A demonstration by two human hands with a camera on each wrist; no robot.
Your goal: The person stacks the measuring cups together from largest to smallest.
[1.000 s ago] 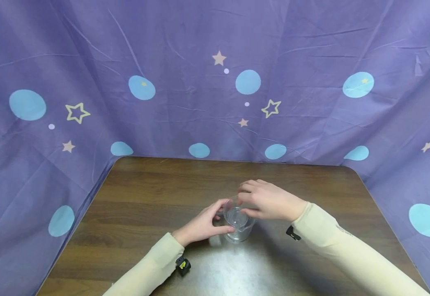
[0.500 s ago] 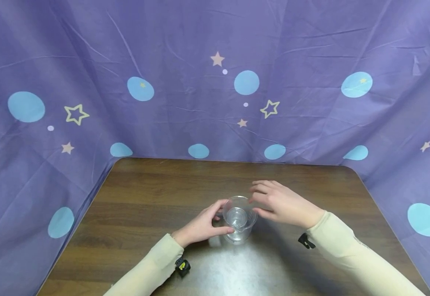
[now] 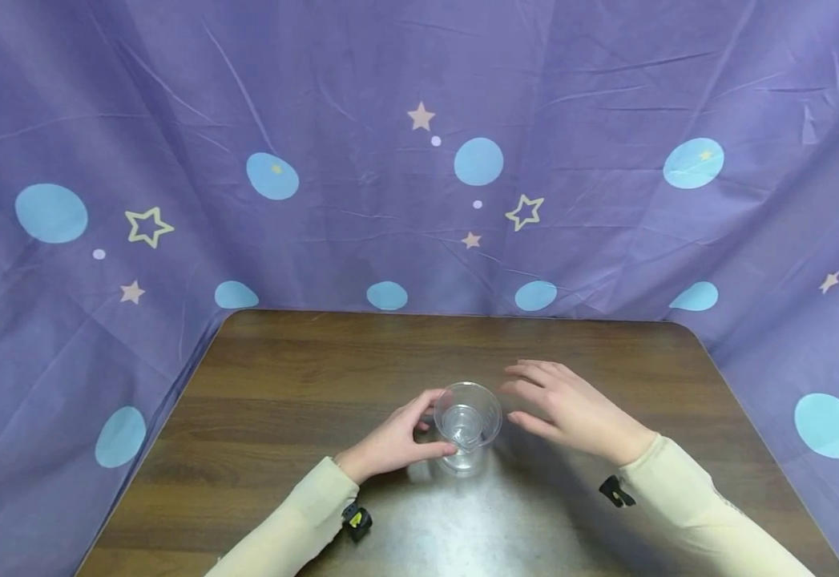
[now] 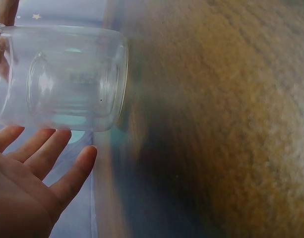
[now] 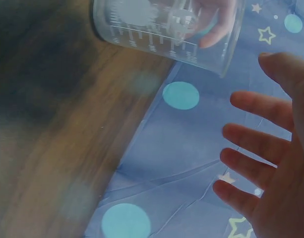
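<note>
A clear beaker stands upright on the brown table, right of my left hand. That hand holds it from the left, thumb by the near rim and fingers round the far side. In the left wrist view several fingertips lie along the beaker's wall. A smaller clear vessel, seemingly another beaker, sits inside it. White graduation lines show on the glass in the right wrist view. To the right, my right hand hovers apart from the rim, fingers loosely spread, holding nothing.
The wood-grain table has rounded far corners. A purple curtain with blue dots and stars surrounds its back and sides. Black wrist straps show below both cuffs. Light glares off the tabletop in front of the beaker.
My right hand has drawn back to the right from over the beaker's mouth, its fingers now clear of the rim. My left hand and the beaker have stayed nearly in place.
</note>
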